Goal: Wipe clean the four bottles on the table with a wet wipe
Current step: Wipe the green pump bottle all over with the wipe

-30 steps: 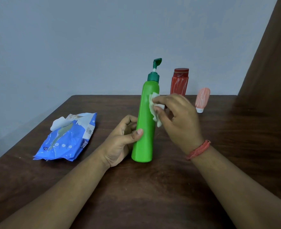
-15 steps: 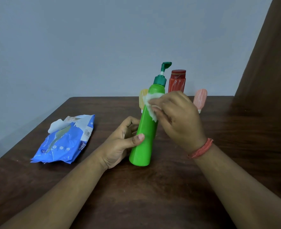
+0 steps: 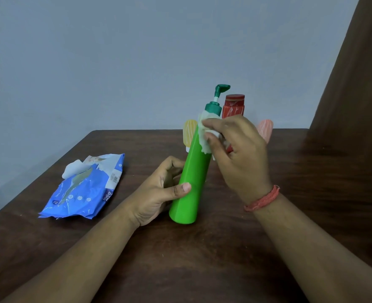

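Near edge of table (image 3: pixel 180 270): both forearms come in over the dark wood, a red thread band (image 3: pixel 262 199) on the right wrist.

Left hand (image 3: pixel 159 193) grips the lower body of the green pump bottle (image 3: pixel 190 184), fingers curled behind it, thumb across the front. The bottle's base rests on the table about mid-width, its body tilted so the top leans right and away.

Right hand (image 3: pixel 238 154) pinches the wet wipe (image 3: pixel 204 136) between thumb and curled fingers and presses it on the bottle's shoulder, just below the dark green pump collar.

Handling, as judged: smooth rigid plastic, probably slick once wet; tall and narrow, so it would tip without the low grip. Best held low on the body, clear of the pump head, which looks the weakest part. Fill level cannot be told. The wipe is soft and limp, and bunches up.

Left side of table: blue wipes pack (image 3: pixel 84 186), lying flat, flap open, well apart from the bottles.

Far edge: yellow bottle (image 3: pixel 189 132) just behind the green one, red bottle (image 3: pixel 234 106) and pink bottle (image 3: pixel 266 130) partly hidden by the right hand.
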The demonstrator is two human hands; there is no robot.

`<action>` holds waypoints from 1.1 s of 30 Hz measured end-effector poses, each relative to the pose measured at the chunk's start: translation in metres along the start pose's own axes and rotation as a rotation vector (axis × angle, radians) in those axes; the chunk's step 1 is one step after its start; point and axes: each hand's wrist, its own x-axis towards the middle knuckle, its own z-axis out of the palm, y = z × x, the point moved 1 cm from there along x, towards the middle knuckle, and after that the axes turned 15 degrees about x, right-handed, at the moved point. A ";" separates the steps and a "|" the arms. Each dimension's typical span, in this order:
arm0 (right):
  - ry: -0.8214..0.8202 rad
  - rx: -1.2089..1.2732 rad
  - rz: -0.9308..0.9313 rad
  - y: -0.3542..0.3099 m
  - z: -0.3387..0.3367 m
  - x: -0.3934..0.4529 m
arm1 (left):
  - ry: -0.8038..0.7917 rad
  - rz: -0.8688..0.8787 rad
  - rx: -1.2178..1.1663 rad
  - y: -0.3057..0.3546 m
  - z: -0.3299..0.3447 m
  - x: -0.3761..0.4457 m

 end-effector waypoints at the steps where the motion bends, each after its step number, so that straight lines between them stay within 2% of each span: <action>1: -0.011 0.000 -0.016 0.000 0.000 0.001 | -0.004 0.002 0.006 0.000 0.000 0.000; 5: 0.081 0.020 0.065 0.013 -0.007 0.001 | 0.011 -0.005 0.010 -0.001 0.001 0.001; 10: 0.083 0.023 0.107 0.018 -0.003 -0.006 | 0.030 -0.009 -0.021 -0.004 -0.002 -0.001; 16: 0.013 0.051 -0.089 0.007 0.002 0.002 | 0.010 0.007 0.002 -0.005 -0.001 0.001; 20: 0.086 0.079 0.062 0.019 0.000 -0.006 | 0.032 -0.014 -0.048 -0.007 -0.001 0.003; 23: -0.008 0.141 0.135 0.022 0.006 -0.016 | 0.068 -0.036 -0.137 -0.013 -0.004 0.003; 26: -0.197 0.161 0.042 0.016 0.016 -0.020 | 0.071 -0.031 -0.252 -0.014 -0.007 0.002; 27: -0.205 0.147 0.027 0.015 0.017 -0.020 | 0.072 -0.031 -0.270 -0.013 -0.008 0.002; 30: -0.069 0.106 0.098 0.016 0.017 -0.016 | 0.063 -0.048 -0.252 -0.013 -0.006 0.003; 33: -0.139 0.120 0.043 0.013 0.017 -0.019 | 0.052 -0.043 -0.258 -0.013 -0.006 0.003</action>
